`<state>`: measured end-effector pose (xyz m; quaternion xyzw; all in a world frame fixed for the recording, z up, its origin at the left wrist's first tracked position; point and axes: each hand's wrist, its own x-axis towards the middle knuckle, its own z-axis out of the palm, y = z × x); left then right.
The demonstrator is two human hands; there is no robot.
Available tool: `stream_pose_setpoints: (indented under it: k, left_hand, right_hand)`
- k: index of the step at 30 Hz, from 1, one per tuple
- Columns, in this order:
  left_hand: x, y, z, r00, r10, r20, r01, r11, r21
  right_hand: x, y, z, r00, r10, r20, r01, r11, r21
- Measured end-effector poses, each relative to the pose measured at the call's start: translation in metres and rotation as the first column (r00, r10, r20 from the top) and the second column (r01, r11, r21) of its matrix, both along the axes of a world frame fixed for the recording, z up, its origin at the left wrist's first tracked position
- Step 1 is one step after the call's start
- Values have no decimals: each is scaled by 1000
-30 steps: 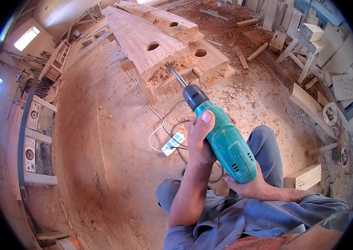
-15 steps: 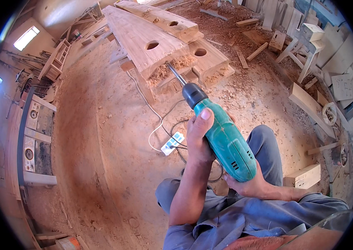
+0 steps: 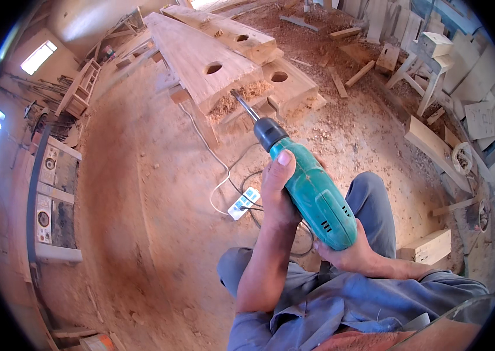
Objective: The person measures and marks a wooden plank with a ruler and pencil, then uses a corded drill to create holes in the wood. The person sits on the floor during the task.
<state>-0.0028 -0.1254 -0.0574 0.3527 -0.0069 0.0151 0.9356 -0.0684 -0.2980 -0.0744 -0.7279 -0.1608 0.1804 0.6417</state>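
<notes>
I hold a teal electric drill (image 3: 311,190) with both hands, its black chuck and long bit pointing up and away toward the end of a thick wooden beam (image 3: 200,58). My left hand (image 3: 276,190) wraps the drill's front body, thumb lying on top. My right hand (image 3: 347,254) grips the rear handle from below. The bit tip sits at the beam's end face, beside a pile of wood shavings (image 3: 241,96). The beam has a round hole through its top.
More beams with round holes (image 3: 285,82) lie beside it. A white power strip (image 3: 242,203) with cables rests on the sawdust floor. Wooden stools and boards (image 3: 428,58) stand at right, a wood block (image 3: 428,248) by my knee, machinery (image 3: 51,193) along the left wall.
The drill and both hands have barely shifted; the bit stays aimed at the beam's end.
</notes>
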Motion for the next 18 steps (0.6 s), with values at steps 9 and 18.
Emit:
stream_pose_setpoints:
  k: [9,18]
  left_hand:
    - [-10,-7,2,999,-22,-31,23,999,40]
    - [-1,-2,4,1000,23,-11,-23,1000,18]
  right_hand:
    - [-10,-10,1,1000,-19,15,19,1000,-22]
    - [3,-3,1,996,-3,89,9,998,-61]
